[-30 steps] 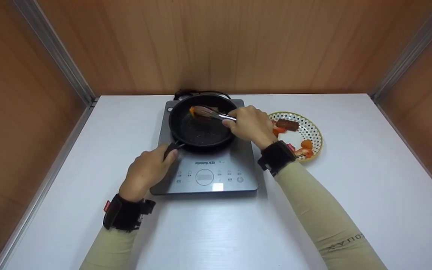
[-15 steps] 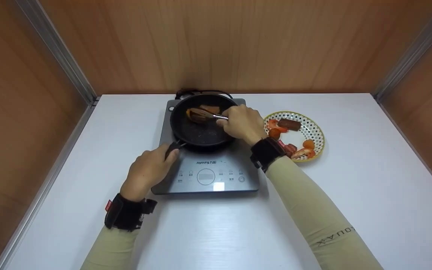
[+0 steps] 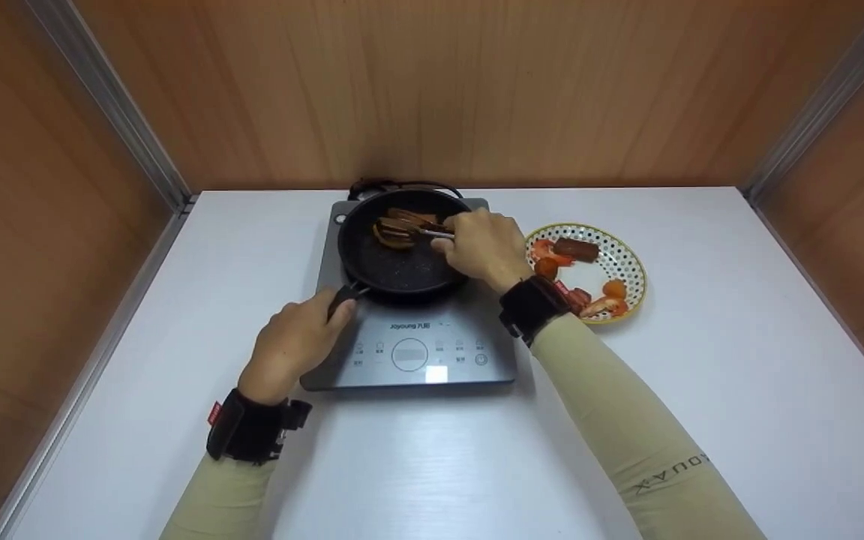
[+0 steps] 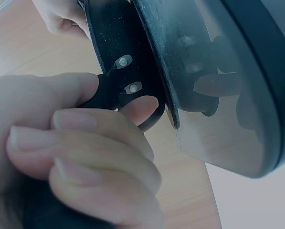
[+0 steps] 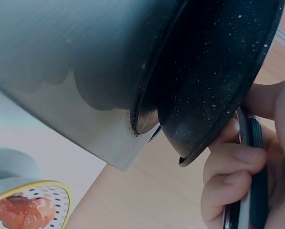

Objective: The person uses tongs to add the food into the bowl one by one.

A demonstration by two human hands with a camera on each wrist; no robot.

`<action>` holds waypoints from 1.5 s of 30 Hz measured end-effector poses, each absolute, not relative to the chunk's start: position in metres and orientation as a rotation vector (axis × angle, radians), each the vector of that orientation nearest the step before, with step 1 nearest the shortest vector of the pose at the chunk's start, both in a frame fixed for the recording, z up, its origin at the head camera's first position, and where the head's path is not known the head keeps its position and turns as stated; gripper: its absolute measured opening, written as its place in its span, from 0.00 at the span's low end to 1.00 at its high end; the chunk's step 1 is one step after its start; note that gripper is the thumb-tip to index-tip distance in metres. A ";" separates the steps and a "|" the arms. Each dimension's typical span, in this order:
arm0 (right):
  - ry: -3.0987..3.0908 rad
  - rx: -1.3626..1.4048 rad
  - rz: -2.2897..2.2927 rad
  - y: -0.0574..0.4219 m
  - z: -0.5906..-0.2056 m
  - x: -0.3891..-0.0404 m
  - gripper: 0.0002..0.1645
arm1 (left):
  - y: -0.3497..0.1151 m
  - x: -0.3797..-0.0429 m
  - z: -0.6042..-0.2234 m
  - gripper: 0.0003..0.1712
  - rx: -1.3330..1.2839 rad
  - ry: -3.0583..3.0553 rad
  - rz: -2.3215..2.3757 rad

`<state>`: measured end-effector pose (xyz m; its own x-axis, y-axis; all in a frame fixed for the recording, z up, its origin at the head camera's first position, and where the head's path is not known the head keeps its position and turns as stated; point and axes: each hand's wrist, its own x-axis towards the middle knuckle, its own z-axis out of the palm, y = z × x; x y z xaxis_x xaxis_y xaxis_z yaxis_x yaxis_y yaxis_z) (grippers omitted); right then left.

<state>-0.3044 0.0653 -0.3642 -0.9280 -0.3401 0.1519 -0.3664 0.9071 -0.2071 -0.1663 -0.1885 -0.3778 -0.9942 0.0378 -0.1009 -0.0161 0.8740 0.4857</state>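
My left hand (image 3: 293, 341) grips the handle (image 3: 343, 295) of a black frying pan (image 3: 409, 271). In the left wrist view its fingers (image 4: 106, 167) curl round that handle. Metal tongs (image 3: 436, 233) are held in my right hand (image 3: 486, 246) above the pan's right side. The right wrist view has the fingers wrapped round the dark-sided arms of the tongs (image 5: 259, 176). The heads of the tongs lie over a dark piece with an orange edge (image 3: 389, 241); whether they pinch it I cannot tell. Brown flat pieces (image 3: 423, 217) lie behind it in the pan.
The pan stands on a grey induction cooker (image 3: 409, 330) with a cord at its back. To the right, a dotted plate (image 3: 631, 262) with a yellow rim bears a brown sausage-like piece (image 3: 576, 250), prawns and small orange pieces. A wooden wall (image 3: 432, 90) closes the back.
My right hand has shifted slightly left with the tongs. The orange-edged piece now sits lower in the pan. More of the plate's left side shows. My left hand stays on the handle.
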 end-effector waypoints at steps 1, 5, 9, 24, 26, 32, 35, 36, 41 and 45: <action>-2.958 0.548 0.347 0.065 -0.364 -0.304 0.27 | -0.189 -0.166 -0.378 0.22 0.018 2.938 0.760; -2.951 0.557 0.302 0.066 -0.364 -0.303 0.28 | -0.188 -0.167 -0.378 0.22 0.016 2.936 0.755; -2.920 0.581 0.241 0.068 -0.363 -0.301 0.26 | -0.188 -0.167 -0.378 0.22 0.013 2.933 0.763; -2.843 0.653 0.105 0.071 -0.364 -0.298 0.23 | -0.187 -0.166 -0.377 0.21 0.021 2.934 0.769; -2.834 0.660 0.107 0.070 -0.366 -0.299 0.23 | -0.187 -0.166 -0.377 0.21 0.019 2.932 0.768; -2.777 0.668 0.093 0.072 -0.372 -0.303 0.21 | -0.187 -0.165 -0.377 0.20 0.026 2.933 0.781; -2.755 0.668 0.082 0.074 -0.374 -0.304 0.21 | -0.187 -0.165 -0.377 0.20 0.036 2.937 0.784; -2.753 0.668 0.082 0.074 -0.374 -0.304 0.22 | -0.187 -0.165 -0.377 0.20 0.040 2.938 0.784; -2.743 0.665 0.135 0.083 -0.369 -0.300 0.23 | -0.188 -0.165 -0.377 0.20 0.034 2.938 0.773; -2.701 0.656 0.189 0.101 -0.361 -0.295 0.22 | -0.187 -0.165 -0.376 0.22 0.021 2.933 0.764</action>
